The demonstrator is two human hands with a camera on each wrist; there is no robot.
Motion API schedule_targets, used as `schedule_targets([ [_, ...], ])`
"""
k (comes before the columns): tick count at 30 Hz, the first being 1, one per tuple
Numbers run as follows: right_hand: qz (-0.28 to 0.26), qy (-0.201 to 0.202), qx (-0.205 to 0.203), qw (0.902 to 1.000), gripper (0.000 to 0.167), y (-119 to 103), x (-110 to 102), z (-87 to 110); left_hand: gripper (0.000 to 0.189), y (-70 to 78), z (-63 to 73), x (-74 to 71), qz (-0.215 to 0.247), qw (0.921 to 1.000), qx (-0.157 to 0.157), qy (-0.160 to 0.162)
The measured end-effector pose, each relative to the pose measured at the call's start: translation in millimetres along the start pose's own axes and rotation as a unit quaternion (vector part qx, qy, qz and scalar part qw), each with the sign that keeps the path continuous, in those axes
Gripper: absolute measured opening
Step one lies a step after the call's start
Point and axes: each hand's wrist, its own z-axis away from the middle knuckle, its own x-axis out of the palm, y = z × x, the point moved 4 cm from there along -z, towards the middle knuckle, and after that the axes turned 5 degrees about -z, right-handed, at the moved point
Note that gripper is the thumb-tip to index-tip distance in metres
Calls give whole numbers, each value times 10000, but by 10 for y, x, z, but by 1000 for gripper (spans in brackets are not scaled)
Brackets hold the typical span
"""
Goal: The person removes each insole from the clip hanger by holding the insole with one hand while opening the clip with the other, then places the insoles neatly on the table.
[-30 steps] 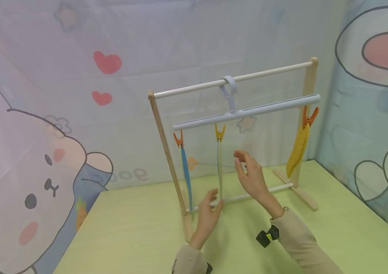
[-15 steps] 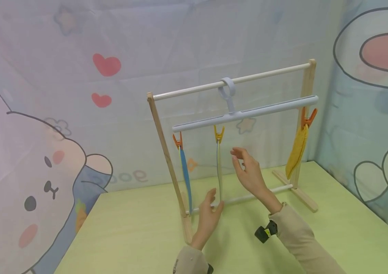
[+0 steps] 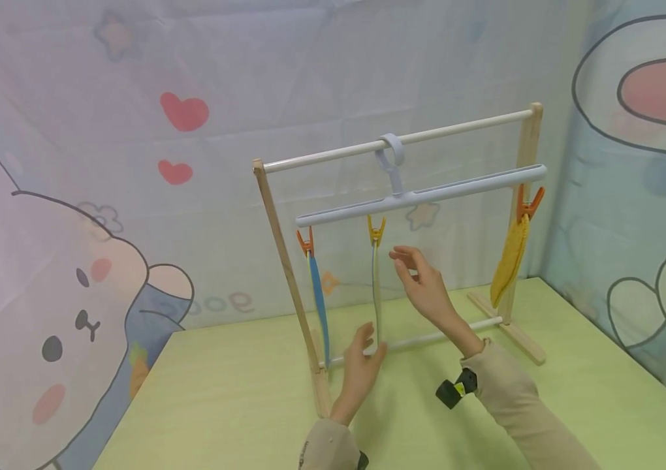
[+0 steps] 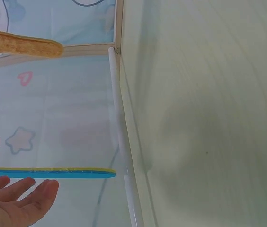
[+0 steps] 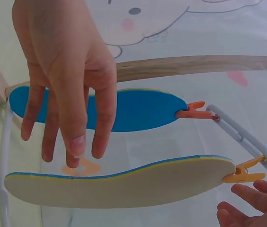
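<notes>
A pale insole with a blue-yellow edge (image 5: 119, 187) hangs from a yellow clothespin (image 3: 376, 230) under the middle of a grey hanger (image 3: 427, 192). My left hand (image 3: 359, 369) is low at its bottom end, fingers relaxed and apart. In the left wrist view the left fingers (image 4: 22, 203) are just below the insole's thin edge. My right hand (image 3: 427, 290) is at the insole's upper right, loosely bent and holding nothing. A blue insole (image 5: 138, 113) hangs to the left from an orange clothespin (image 5: 195, 112). In the right wrist view, the left hand partly covers it.
A fuzzy yellow strip (image 3: 510, 261) hangs at the right from another orange clothespin (image 3: 528, 203). The hanger hooks over the white rail (image 3: 462, 123) of a wooden-ended rack (image 3: 286, 261). The rack stands on a pale green table (image 3: 221, 391) before a printed cloth backdrop (image 3: 221, 52).
My right hand has drifted a little to the left and slightly up, closer to the yellow clothespin. The left hand stays almost where it was, and the hanging things look the same.
</notes>
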Motion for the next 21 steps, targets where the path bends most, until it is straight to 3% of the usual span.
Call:
schedule_targets([
  [12, -134, -139, 240, 9995, 38, 5, 4, -84, 44, -31, -23, 7, -218, 9997, 30, 73],
  [21, -704, -339, 558, 9954, 41, 37, 19, -138, 44, -74, -30, 16, -228, 9996, -105, 160],
])
